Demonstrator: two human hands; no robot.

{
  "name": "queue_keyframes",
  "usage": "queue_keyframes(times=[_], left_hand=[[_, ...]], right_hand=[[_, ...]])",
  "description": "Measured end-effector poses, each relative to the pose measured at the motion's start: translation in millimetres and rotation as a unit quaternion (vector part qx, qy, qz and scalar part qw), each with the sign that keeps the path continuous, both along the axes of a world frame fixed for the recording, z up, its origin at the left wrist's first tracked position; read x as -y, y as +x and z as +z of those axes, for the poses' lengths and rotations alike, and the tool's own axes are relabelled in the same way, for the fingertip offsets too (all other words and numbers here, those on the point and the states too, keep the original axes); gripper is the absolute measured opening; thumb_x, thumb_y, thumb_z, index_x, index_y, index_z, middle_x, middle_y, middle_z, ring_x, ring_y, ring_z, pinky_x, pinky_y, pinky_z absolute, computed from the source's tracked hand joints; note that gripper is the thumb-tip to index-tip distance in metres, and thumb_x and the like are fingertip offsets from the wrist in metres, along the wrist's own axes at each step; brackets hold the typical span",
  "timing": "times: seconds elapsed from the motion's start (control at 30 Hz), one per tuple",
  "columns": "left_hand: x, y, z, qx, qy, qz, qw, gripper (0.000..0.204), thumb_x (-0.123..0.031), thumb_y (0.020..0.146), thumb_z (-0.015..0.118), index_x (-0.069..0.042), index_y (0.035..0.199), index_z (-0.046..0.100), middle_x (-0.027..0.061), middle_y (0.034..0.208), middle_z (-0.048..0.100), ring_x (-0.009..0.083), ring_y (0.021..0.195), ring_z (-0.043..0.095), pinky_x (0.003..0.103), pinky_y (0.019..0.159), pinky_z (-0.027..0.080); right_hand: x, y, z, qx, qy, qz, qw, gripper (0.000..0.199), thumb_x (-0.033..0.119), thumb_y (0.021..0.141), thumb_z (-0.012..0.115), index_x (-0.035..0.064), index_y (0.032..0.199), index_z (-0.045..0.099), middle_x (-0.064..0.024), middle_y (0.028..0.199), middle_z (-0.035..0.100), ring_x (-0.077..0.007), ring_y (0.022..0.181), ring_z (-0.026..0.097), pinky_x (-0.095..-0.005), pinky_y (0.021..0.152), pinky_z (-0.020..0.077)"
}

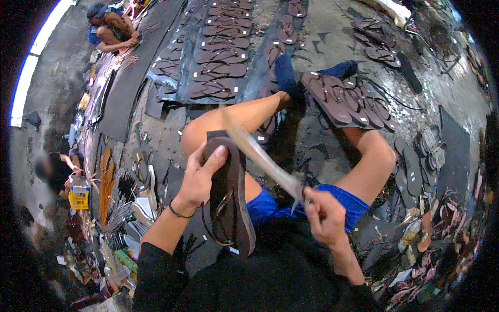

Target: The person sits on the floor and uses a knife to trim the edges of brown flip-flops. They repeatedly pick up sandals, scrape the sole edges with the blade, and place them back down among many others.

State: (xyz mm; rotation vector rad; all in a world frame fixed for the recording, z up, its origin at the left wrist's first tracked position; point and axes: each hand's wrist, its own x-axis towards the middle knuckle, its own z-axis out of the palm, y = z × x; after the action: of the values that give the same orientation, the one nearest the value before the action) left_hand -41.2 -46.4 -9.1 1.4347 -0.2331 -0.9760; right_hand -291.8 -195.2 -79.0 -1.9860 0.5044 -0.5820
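My left hand (196, 177) is closed on a dark brown flip-flop (232, 179), thumb pressed on its footbed near the upper end. The flip-flop stands tilted in front of my chest, straps toward the lower end. A squared-off edge of dark sole rubber sticks out past its top. In my right hand (327, 216) is the handle of a knife with a long, slightly curved blade (265, 164). Motion blurs the blade, which points up and left past the flip-flop's right side; whether they touch I cannot tell.
Rows of finished-looking flip-flops (221, 55) lie on dark sheets ahead. More flip-flops (338, 101) lean together by my right leg. One person (112, 31) crouches far left, another (57, 169) nearer. Rubber scraps (421, 281) and loose straps (430, 148) litter the right side.
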Motion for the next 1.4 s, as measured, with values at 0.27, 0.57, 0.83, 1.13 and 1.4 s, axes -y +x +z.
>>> queue_keyframes(times=[0.27, 0.57, 0.83, 1.13, 1.4], left_hand=[[-14.8, -27.1, -7.5, -0.010, -0.018, 0.003, 1.000, 0.031, -0.018, 0.097, 0.053, -0.001, 0.123, 0.052, 0.0042, 0.111, 0.061, 0.0097, 0.102, 0.056, 0.026, 0.090, 0.045], [6.6, -32.6, 3.6, -0.001, 0.004, -0.171, 0.985, 0.033, -0.021, 0.091, 0.064, 0.001, 0.113, 0.057, 0.0040, 0.107, 0.062, 0.0116, 0.100, 0.054, 0.030, 0.090, 0.044], [31.6, -40.6, 12.8, 0.187, 0.020, -0.302, 0.934, 0.037, -0.024, 0.087, 0.068, -0.002, 0.114, 0.057, 0.0046, 0.105, 0.061, 0.0133, 0.095, 0.055, 0.032, 0.087, 0.045], [-1.8, -13.1, 66.7, 0.273, -0.005, -0.383, 0.882, 0.057, -0.045, 0.064, 0.085, -0.006, 0.099, 0.062, 0.0047, 0.093, 0.067, 0.0190, 0.082, 0.065, 0.032, 0.075, 0.051], [64.8, -67.3, -31.7, -0.298, -0.232, 0.153, 0.913, 0.036, -0.031, 0.095, 0.052, -0.006, 0.120, 0.054, 0.0080, 0.112, 0.064, 0.0197, 0.098, 0.064, 0.034, 0.080, 0.054]], right_hand=[[-5.5, -20.5, -3.6, -0.047, -0.050, 0.034, 0.997, 0.031, 0.018, 0.075, 0.077, 0.0079, 0.103, 0.068, -0.0088, 0.085, 0.069, -0.0200, 0.064, 0.063, -0.0299, 0.056, 0.0518], [65.9, 36.2, 98.7, -0.195, 0.021, 0.179, 0.964, 0.026, 0.025, 0.083, 0.069, 0.0056, 0.101, 0.067, -0.0129, 0.078, 0.067, -0.0297, 0.068, 0.065, -0.0364, 0.062, 0.0528], [90.1, 96.9, 109.1, -0.223, 0.024, 0.360, 0.906, 0.030, 0.022, 0.089, 0.060, 0.0080, 0.115, 0.064, -0.0140, 0.087, 0.070, -0.0255, 0.072, 0.068, -0.0373, 0.067, 0.0528], [56.8, 66.3, 51.5, 0.053, 0.402, 0.149, 0.902, 0.041, 0.012, 0.094, 0.056, 0.0027, 0.134, 0.050, -0.0022, 0.107, 0.064, -0.0054, 0.080, 0.054, -0.0231, 0.071, 0.0457], [29.4, 46.1, 29.3, 0.070, 0.283, 0.029, 0.956, 0.039, 0.016, 0.095, 0.057, 0.0029, 0.132, 0.053, 0.0021, 0.092, 0.061, -0.0041, 0.073, 0.048, -0.0202, 0.065, 0.0419]])
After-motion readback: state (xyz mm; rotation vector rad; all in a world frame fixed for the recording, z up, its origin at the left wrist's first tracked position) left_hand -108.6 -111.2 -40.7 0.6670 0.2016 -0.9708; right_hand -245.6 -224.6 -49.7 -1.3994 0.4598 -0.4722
